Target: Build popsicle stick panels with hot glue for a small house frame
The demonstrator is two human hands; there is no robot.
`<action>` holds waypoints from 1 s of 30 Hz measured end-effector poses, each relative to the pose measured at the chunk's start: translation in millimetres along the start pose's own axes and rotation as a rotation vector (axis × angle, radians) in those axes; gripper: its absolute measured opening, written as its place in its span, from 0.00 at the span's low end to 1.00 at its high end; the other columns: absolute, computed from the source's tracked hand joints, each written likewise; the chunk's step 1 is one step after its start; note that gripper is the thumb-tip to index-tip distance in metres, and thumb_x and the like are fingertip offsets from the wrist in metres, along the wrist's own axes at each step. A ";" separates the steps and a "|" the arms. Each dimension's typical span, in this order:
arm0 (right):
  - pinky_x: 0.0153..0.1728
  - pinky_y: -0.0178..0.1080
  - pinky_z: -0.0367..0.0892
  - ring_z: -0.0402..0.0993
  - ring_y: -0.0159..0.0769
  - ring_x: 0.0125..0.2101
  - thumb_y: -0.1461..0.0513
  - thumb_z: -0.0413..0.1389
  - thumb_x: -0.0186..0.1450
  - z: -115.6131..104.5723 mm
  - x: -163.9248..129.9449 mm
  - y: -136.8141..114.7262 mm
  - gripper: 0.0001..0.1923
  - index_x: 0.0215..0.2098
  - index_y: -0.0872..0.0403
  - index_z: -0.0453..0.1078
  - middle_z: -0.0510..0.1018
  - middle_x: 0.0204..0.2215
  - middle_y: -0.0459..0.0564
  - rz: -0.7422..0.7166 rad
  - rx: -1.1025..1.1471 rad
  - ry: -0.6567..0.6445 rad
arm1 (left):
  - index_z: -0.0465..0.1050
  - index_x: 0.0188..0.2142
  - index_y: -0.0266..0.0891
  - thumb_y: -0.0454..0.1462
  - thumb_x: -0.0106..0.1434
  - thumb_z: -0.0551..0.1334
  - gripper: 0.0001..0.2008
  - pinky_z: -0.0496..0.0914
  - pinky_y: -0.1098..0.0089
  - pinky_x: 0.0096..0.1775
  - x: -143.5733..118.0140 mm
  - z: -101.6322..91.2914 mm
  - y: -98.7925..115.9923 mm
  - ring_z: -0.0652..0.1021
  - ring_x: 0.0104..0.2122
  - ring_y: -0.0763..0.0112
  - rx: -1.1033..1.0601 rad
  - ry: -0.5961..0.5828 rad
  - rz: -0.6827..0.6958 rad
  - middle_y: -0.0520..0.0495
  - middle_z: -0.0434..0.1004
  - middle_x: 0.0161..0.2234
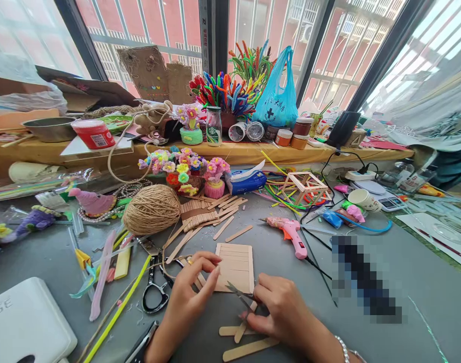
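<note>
My right hand point(279, 302) grips a small pair of scissors point(236, 291), whose blades are spread and point left over the front edge of a square panel of wooden craft sticks point(234, 267). My left hand point(194, 287) hovers at the panel's left side, thumb and fingers bent toward each other with a small gap at the tips; nothing visible is between them. Below the scissors lie loose craft sticks point(250, 349), partly overlapping. A pair of black-handled scissors point(155, 292) rests on the table just left of my left hand.
A pink hot glue gun point(289, 234) lies right of the panel, its cord trailing. Behind are a twine ball point(152, 208), scattered craft sticks point(223, 228) and a stick frame point(306, 186). A white box-shaped device point(26, 322) occupies the front left. Jars and pipe cleaners line the sill point(158, 151).
</note>
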State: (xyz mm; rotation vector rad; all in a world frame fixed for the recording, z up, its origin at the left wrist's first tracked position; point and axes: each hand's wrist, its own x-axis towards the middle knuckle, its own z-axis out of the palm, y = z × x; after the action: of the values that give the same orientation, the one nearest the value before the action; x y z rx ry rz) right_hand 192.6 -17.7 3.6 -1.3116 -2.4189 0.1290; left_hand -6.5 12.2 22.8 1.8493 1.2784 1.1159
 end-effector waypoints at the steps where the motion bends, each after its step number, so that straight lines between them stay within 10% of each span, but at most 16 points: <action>1: 0.21 0.33 0.52 0.65 0.31 0.21 0.56 0.58 0.52 -2.3 0.2 2.7 0.10 0.22 0.53 0.65 0.70 0.21 0.44 0.022 0.005 0.002 | 0.64 0.21 0.40 0.39 0.59 0.53 0.11 0.65 0.67 0.39 0.7 -0.8 -1.4 0.72 0.36 0.64 0.004 0.039 -0.016 0.46 0.71 0.32; 12: 0.22 0.33 0.56 0.67 0.32 0.21 0.57 0.56 0.56 -13.2 1.0 38.5 0.10 0.23 0.54 0.64 0.69 0.19 0.44 0.438 -0.042 0.074 | 0.68 0.26 0.40 0.42 0.57 0.56 0.09 0.66 0.69 0.38 4.1 -2.3 -15.5 0.71 0.39 0.64 -0.041 0.215 -0.116 0.47 0.71 0.36; 30: 0.14 0.32 0.65 0.68 0.30 0.15 0.59 0.48 0.57 -11.5 0.5 50.5 0.13 0.38 0.57 0.64 0.68 0.20 0.43 0.830 0.623 0.023 | 0.64 0.23 0.40 0.46 0.59 0.53 0.14 0.63 0.74 0.29 4.1 -2.1 -17.2 0.67 0.24 0.73 -0.352 0.386 -0.226 0.54 0.65 0.22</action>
State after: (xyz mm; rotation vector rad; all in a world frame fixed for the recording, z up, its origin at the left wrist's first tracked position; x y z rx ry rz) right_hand 236.5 9.8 1.3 -1.8360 -1.4541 0.9766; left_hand -14.8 22.0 10.4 1.2384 1.3525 1.5067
